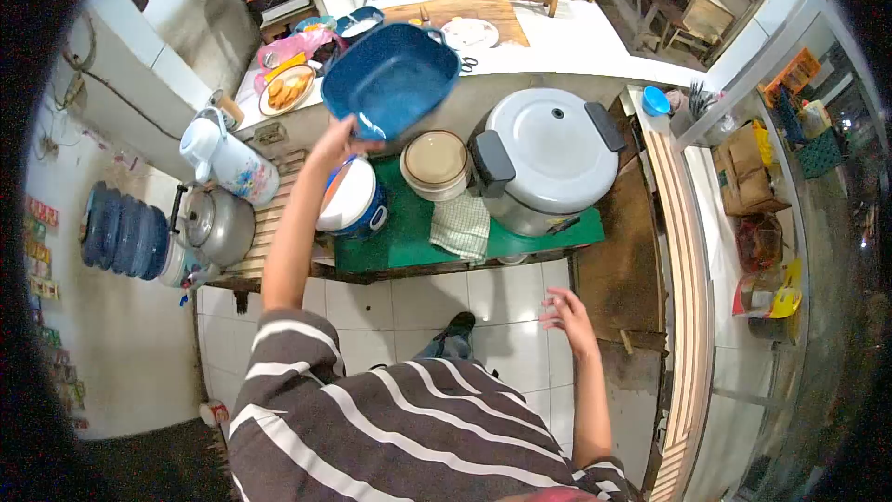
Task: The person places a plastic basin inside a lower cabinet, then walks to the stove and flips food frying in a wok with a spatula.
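My left hand grips the near rim of a blue plastic basin, which is held tilted over the green bench and the white counter behind. Its inside faces me and looks bare. Below the basin stand a white-lidded bucket and a stack of plates. My right hand hangs over the tiled floor with its fingers apart, holding nothing. Nearest to it is the green bench, bearing a large grey-lidded rice cooker and a checked cloth.
At left are a thermos jug, a kettle and a blue water bottle. On the counter lie a plate of fried food, a pink bag and scissors. A blue bowl stands at right.
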`<control>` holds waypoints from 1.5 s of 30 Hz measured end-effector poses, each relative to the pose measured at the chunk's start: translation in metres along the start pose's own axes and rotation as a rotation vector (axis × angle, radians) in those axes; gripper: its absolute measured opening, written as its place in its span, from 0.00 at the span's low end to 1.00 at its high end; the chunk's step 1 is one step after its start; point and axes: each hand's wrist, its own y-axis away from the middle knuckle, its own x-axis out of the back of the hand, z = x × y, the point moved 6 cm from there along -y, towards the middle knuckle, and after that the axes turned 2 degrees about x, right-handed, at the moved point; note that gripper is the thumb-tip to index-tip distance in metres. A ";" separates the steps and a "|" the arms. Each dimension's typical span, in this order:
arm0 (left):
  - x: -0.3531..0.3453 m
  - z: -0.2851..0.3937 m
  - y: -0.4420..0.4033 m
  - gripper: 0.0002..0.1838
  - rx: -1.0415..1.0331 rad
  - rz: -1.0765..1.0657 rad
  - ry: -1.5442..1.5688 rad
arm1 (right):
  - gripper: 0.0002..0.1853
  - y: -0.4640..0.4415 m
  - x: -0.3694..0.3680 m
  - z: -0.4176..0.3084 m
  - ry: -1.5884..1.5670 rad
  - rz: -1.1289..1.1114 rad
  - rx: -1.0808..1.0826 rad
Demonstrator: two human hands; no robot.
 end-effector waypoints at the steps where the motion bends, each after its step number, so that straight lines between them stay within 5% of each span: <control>1: -0.010 -0.015 0.024 0.26 -0.103 -0.029 0.030 | 0.19 0.003 0.003 0.010 -0.010 0.017 -0.036; 2: -0.025 -0.024 0.060 0.27 -0.018 0.109 -0.030 | 0.18 0.003 0.005 0.018 -0.019 0.033 -0.072; 7: -0.088 -0.087 0.170 0.40 0.297 0.080 -0.058 | 0.16 0.014 0.009 0.066 -0.113 0.066 -0.227; 12: -0.101 -0.187 0.227 0.38 0.330 0.172 0.134 | 0.17 0.038 0.089 0.194 -0.013 0.121 -0.480; 19: -0.117 -0.223 0.278 0.36 0.366 0.254 0.124 | 0.26 0.147 0.261 0.350 -0.485 0.897 -0.481; 23: -0.117 -0.235 0.308 0.36 0.310 0.262 0.127 | 0.28 0.145 0.287 0.417 -0.833 0.968 -0.567; 26: -0.120 -0.241 0.336 0.36 0.322 0.288 0.064 | 0.28 0.134 0.309 0.469 -0.987 1.103 -0.383; 29: -0.130 -0.253 0.349 0.37 0.326 0.276 0.029 | 0.28 0.104 0.318 0.462 -1.161 1.163 -0.303; 31: -0.132 -0.264 0.356 0.37 0.357 0.268 0.019 | 0.30 0.080 0.339 0.469 -1.262 0.969 -0.040; 35: -0.135 -0.286 0.380 0.38 0.426 0.287 -0.003 | 0.29 0.065 0.333 0.381 -1.078 0.956 0.012; 37: -0.131 -0.292 0.390 0.39 0.379 0.239 -0.089 | 0.29 0.055 0.354 0.399 -1.026 0.911 0.026; 40: -0.123 -0.316 0.392 0.41 0.317 0.165 -0.141 | 0.30 0.058 0.377 0.445 -0.840 1.141 0.003; 43: -0.141 -0.303 0.389 0.42 0.450 0.282 -0.010 | 0.29 0.069 0.344 0.406 -0.777 1.223 -0.165; 45: -0.153 -0.301 0.389 0.43 0.447 0.257 -0.005 | 0.29 0.052 0.345 0.430 -0.944 1.091 -0.060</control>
